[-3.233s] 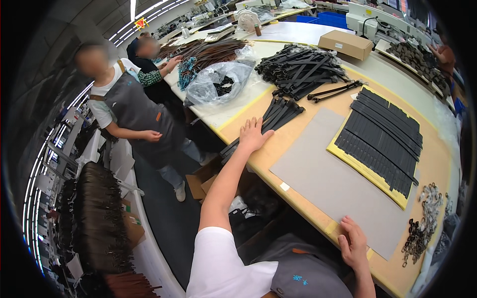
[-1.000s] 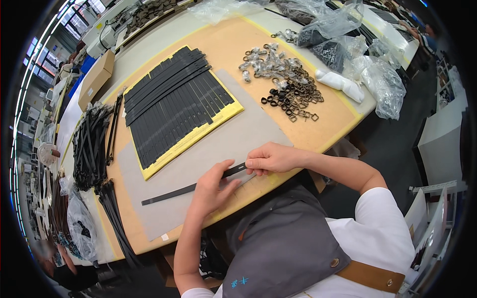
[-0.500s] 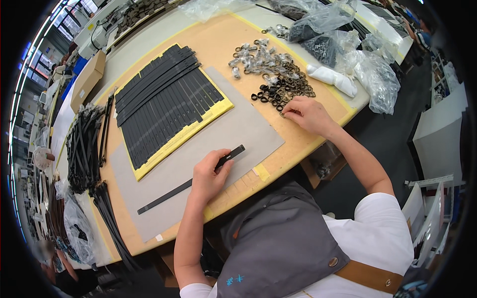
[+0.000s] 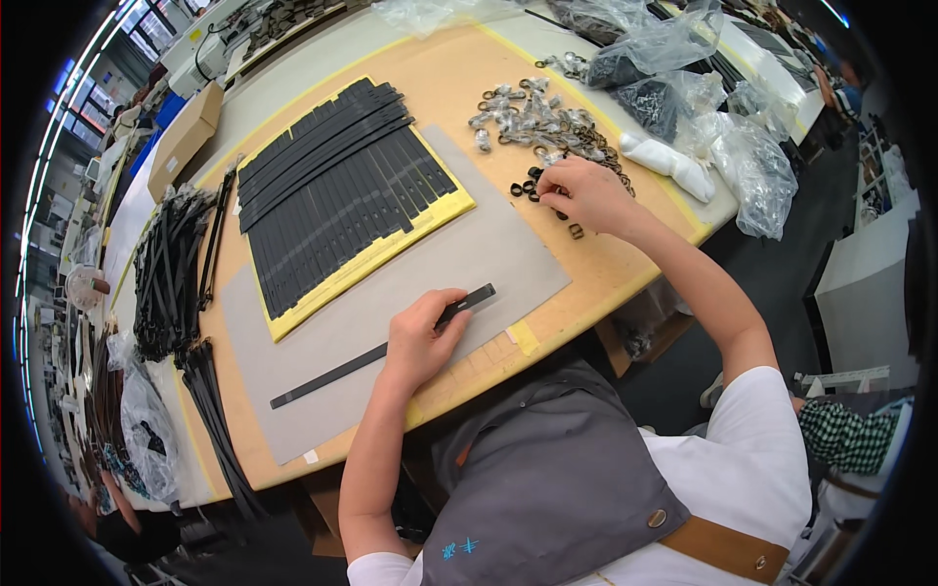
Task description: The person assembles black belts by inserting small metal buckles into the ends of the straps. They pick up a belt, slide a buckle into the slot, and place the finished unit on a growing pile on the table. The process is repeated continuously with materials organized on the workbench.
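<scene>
The left hand (image 4: 422,337) lies palm-down on a long, narrow black strap (image 4: 376,350), fingers spread flat and pressing it rather than curling round it; the strap rests diagonally on a grey rectangular sheet of board (image 4: 489,254), one end projecting past the fingertips, the other running toward the person's lower left. The right hand (image 4: 576,193) is extended to the edge of a heap of small dark and silver metal rings and buckles (image 4: 542,122); its fingertips are pinched together at the loose black rings (image 4: 526,188) lying just beside the heap; whether a ring sits between the fingertips cannot be told. The grey sheet lies on a tan wooden worktable (image 4: 459,68); above it, a yellow-edged tray (image 4: 391,249) carries a flat row of black straps (image 4: 332,186); bundles of further black straps (image 4: 166,273) lie at the table's left edge; clear plastic bags (image 4: 703,117) with dark contents sit at the right edge.
</scene>
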A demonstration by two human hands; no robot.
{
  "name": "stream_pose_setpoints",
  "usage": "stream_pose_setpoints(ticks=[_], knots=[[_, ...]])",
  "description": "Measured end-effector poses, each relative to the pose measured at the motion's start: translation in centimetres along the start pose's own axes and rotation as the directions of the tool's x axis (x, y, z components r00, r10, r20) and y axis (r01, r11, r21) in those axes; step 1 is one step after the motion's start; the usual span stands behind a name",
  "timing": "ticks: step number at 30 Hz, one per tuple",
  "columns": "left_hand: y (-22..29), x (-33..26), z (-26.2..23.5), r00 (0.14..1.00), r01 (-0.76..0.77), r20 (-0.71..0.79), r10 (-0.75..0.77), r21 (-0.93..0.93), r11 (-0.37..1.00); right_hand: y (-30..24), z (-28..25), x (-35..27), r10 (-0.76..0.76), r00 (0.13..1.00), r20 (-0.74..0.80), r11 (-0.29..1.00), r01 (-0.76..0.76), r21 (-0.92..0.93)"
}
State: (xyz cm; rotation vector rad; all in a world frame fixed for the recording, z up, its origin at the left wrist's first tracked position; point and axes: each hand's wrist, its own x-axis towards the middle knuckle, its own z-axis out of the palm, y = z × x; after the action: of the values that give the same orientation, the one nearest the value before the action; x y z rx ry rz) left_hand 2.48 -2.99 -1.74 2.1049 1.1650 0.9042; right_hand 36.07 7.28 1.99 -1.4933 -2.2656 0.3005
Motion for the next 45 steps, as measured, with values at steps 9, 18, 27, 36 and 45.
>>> stream_pose_setpoints(ticks=[9, 18, 27, 36, 45], knots=[[0.0, -0.1, -0.2, 0.999, 0.012, -0.034, -0.014, -0.050, 0.999, -2.7, 1.5, 0.9, 0.126, 0.962, 0.243, 0.855, -0.229, 0.465], [0.2, -0.1, 0.1, 0.981, -0.074, -0.179, 0.076, 0.018, 0.997, -9.2, 6.4, -4.5, 0.064, 0.885, 0.461, 0.069, -0.465, 0.883], [0.0, -0.2, 0.0, 0.975, -0.098, -0.197, 0.107, 0.056, 0.994, -10.6, 6.6, -5.1, 0.011, 0.990, 0.144, 0.542, -0.127, 0.831], [-0.1, -0.6, 0.0, 0.992, -0.095, -0.086, 0.096, 0.011, 0.995, -10.7, 6.3, -4.8, -0.013, 0.924, 0.383, 0.466, -0.334, 0.820], [-0.5, -0.7, 0.7, 0.989, -0.142, -0.058, 0.137, -0.105, 0.984, -11.7, 8.1, -4.1, -0.100, 0.927, 0.361, 0.420, -0.289, 0.860]])
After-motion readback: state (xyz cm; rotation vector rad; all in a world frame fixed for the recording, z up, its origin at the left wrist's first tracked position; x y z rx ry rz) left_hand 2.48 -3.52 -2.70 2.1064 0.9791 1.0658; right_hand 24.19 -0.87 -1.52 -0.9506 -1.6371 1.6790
